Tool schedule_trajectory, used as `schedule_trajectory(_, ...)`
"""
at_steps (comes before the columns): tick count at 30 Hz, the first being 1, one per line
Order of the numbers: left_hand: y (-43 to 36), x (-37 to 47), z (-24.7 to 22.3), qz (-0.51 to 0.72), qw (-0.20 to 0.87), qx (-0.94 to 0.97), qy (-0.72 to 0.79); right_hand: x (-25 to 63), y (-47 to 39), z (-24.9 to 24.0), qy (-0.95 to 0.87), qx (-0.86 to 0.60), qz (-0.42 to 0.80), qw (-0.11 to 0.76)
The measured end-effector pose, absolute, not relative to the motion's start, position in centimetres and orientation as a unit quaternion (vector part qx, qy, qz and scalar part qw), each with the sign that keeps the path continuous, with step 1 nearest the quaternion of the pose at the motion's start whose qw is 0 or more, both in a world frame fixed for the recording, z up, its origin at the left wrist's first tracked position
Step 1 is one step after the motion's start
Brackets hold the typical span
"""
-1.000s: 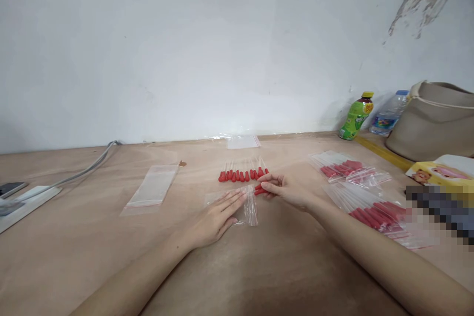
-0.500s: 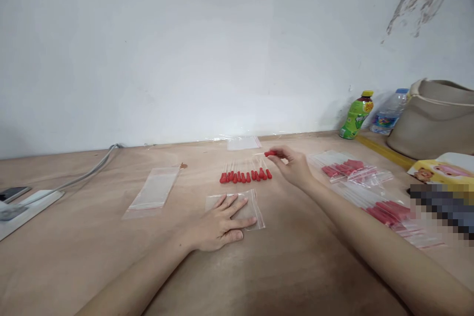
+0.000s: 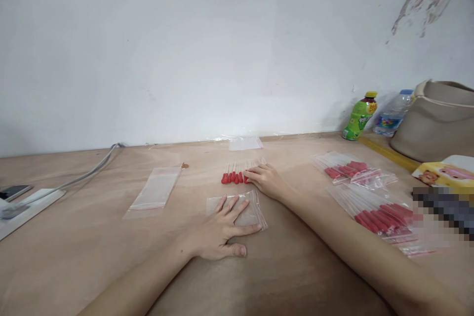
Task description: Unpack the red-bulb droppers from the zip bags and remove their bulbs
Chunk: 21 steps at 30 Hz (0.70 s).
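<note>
My left hand (image 3: 222, 232) lies flat with fingers spread on a clear zip bag (image 3: 254, 207), pressing it to the table. Just beyond the bag is a row of several droppers (image 3: 232, 177), side by side, their red rubber bulbs towards me and thin clear tubes pointing to the wall. My right hand (image 3: 268, 181) is at the right end of this row. Its fingers are close together and curled down at a red bulb, covering the droppers there. The thumb is hidden.
Another zip bag (image 3: 155, 190) lies left, and one more (image 3: 245, 143) near the wall. Bags filled with red-bulbed droppers (image 3: 385, 217) are on the right. Behind them stand a green bottle (image 3: 360, 116), a water bottle (image 3: 392, 113) and a grey bin (image 3: 433, 128). A cable (image 3: 89, 173) runs left.
My right hand has come down, left and nearer, bringing the dropper it held in the air to the row. My left hand stays on the bag, its thumb spread wider.
</note>
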<state>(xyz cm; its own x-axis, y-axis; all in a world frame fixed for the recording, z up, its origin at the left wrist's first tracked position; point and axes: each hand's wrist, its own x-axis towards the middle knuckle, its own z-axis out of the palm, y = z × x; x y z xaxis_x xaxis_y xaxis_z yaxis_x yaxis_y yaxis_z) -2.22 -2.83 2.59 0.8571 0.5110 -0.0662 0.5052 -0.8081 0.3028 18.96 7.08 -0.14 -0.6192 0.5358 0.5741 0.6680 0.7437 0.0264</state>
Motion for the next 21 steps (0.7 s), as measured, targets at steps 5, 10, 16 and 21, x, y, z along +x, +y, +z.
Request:
schedule_trajectory(5, -2.7, -2.3, 2.5, 0.018, 0.151, 0.951, 0.268, 20.4, 2.6, 0.3, -0.862, -0.369, 0.001, 0.346)
schedule_trajectory(10, -2.7, -2.3, 2.3, 0.018, 0.141, 0.953, 0.269, 21.3, -1.7, -0.7, -0.847, -0.376, 0.106, 0.361)
schedule_trajectory(16, -2.5, -2.4, 2.2, 0.003, 0.129, 0.956, 0.265, 21.5, -2.2, -0.2, -0.911, -0.314, 0.045, 0.265)
schedule_trajectory(21, -2.8, -2.4, 2.5, 0.000, 0.146, 0.951, 0.274, 22.0, -1.9, 0.1, -0.904, -0.344, 0.078, 0.241)
